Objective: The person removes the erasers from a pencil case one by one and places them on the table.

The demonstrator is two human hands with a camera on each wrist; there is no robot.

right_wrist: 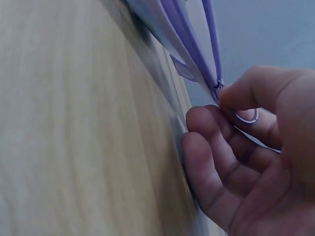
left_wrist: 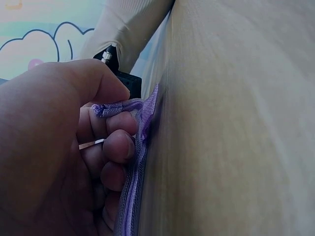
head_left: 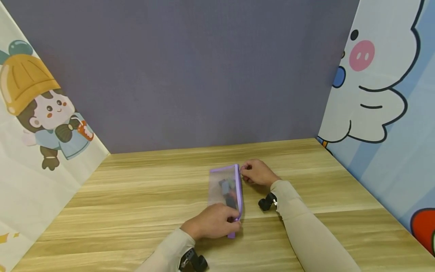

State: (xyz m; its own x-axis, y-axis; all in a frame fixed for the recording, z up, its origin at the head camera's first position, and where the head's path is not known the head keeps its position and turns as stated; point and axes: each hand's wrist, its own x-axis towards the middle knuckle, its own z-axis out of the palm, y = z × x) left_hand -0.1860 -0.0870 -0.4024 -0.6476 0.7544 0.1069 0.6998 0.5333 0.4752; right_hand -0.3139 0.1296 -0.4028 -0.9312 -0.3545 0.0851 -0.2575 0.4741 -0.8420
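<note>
A see-through zip pouch with purple trim lies on the wooden table, its zipped side facing right. Small dark, blue and reddish things show dimly inside it; their kinds cannot be made out. At the near corner my left hand pinches the purple zipper end between thumb and index finger, the other fingers curled beside the zipper. My right hand is at the far corner, where its thumb and finger pinch the zipper pull. In the right wrist view, the two purple zipper edges stand apart beyond the slider.
The wood-grain table runs back to a dark grey panel. Cartoon-printed panels stand at the left and right. Each wrist carries a small black camera, the left one close above the table.
</note>
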